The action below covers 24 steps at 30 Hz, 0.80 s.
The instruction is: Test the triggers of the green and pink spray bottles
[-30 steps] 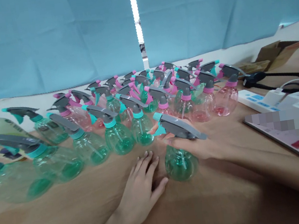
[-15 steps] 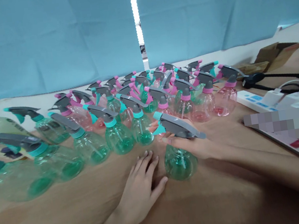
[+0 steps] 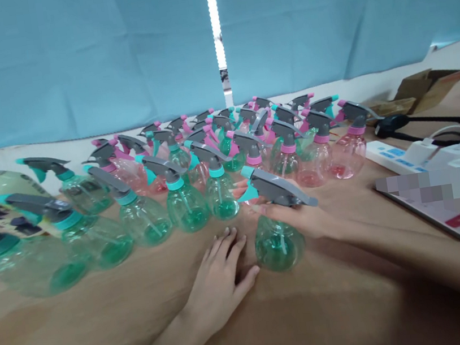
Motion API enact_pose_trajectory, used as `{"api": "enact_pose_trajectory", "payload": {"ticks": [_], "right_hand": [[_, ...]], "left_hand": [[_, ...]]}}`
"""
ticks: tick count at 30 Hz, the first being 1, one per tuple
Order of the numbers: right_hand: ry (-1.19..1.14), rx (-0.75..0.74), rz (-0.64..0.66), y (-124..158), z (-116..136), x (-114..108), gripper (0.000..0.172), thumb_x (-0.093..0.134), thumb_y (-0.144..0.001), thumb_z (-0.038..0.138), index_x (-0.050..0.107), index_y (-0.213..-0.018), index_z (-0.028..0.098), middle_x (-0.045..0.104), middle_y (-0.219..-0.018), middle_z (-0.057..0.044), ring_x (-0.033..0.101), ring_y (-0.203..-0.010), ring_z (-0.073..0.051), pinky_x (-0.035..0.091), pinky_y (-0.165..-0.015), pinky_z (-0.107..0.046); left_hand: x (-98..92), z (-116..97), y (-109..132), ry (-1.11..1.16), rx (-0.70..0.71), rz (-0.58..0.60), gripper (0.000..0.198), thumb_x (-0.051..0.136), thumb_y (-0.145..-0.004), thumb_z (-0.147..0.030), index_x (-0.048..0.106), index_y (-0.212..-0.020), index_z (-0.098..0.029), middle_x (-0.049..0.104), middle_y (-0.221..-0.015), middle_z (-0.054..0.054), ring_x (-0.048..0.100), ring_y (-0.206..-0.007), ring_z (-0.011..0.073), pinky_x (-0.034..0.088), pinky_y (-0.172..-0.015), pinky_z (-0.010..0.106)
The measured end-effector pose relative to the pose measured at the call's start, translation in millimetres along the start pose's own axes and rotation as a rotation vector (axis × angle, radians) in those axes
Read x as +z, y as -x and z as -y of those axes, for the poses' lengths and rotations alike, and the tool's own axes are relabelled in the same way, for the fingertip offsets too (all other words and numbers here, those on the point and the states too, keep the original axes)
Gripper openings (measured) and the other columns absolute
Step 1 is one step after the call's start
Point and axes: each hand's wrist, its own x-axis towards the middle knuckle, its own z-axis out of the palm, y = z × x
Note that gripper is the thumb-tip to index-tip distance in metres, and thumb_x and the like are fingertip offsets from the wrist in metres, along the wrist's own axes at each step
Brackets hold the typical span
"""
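Observation:
My left hand point(image 3: 217, 280) lies flat on the wooden table point(image 3: 118, 325) with its fingers spread, holding nothing. Just right of it stands a green spray bottle point(image 3: 279, 245) with a grey and teal trigger head. My right hand point(image 3: 291, 215) is around the neck of that bottle, partly hidden behind the spray head. Beyond my left hand a row of green spray bottles point(image 3: 187, 204) stretches to the left. Behind them are several pink spray bottles point(image 3: 347, 153), mixed with more green ones.
On the right are a white power strip point(image 3: 386, 156) with plugs and cables, and a phone point(image 3: 437, 215). An open cardboard box point(image 3: 428, 90) sits at the back right. A large pale bottle point(image 3: 9, 186) stands at the far left. A blue curtain point(image 3: 69, 63) hangs behind.
The view has shifted slightly, so the bottles at left appear a little further right. Both hands keep nearly the same pose, the right still on the green bottle.

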Motion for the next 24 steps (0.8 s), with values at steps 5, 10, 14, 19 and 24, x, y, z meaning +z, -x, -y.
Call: {"api": "enact_pose_trajectory", "payload": {"ticks": [5, 10, 14, 19, 24], "right_hand": [[-0.056, -0.017, -0.014, -2, -1, 9, 0.027, 0.063, -0.079, 0.025, 0.064, -0.106, 0.027, 0.067, -0.081, 0.001, 0.059, -0.064, -0.015, 0.05, -0.073, -0.036], [-0.094, -0.018, -0.011, -1, 6, 27, 0.035, 0.064, -0.078, 0.027, 0.061, -0.113, 0.026, 0.067, -0.095, -0.001, 0.058, -0.069, -0.013, 0.048, -0.065, -0.029], [-0.019, -0.011, 0.0, 4, 18, 47, 0.033, 0.06, -0.081, 0.03, 0.061, -0.114, 0.025, 0.056, -0.071, 0.004, 0.045, -0.054, -0.01, 0.04, -0.052, -0.025], [0.036, -0.057, 0.002, 8, 33, 85, 0.025, 0.059, -0.081, 0.032, 0.062, -0.105, 0.026, 0.045, -0.062, 0.006, 0.038, -0.052, -0.01, 0.037, -0.05, -0.026], [-0.062, -0.069, 0.105, -1, 47, 141, 0.024, 0.06, -0.082, 0.035, 0.061, -0.103, 0.025, 0.045, -0.059, 0.006, 0.042, -0.051, -0.011, 0.041, -0.053, -0.027]], "left_hand": [[-3.5, -4, 2, 0.135, -0.02, -0.032, 0.057, 0.057, -0.089, -0.039, 0.038, -0.139, -0.018, 0.045, -0.143, 0.013, 0.04, -0.133, 0.0305, 0.032, -0.108, 0.05], [-10.6, -15, 12, 0.372, -0.073, -0.054, 0.07, 0.065, -0.081, -0.037, 0.032, -0.141, -0.023, 0.051, -0.136, 0.011, 0.049, -0.125, 0.0312, 0.043, -0.1, 0.046], [-14.6, -17, 28, 0.495, -0.116, -0.083, 0.076, 0.068, -0.081, -0.041, 0.027, -0.143, -0.026, 0.048, -0.14, 0.009, 0.046, -0.128, 0.031, 0.042, -0.102, 0.048], [-20.8, -9, 65, 0.533, -0.153, -0.153, 0.083, 0.068, -0.083, -0.042, 0.016, -0.146, -0.029, 0.04, -0.146, 0.011, 0.039, -0.133, 0.0325, 0.038, -0.105, 0.052], [-29.0, 4, 108, 0.4, -0.265, -0.314, 0.087, 0.068, -0.082, -0.045, 0.012, -0.147, -0.031, 0.047, -0.14, 0.01, 0.047, -0.126, 0.0353, 0.045, -0.098, 0.052]]}}
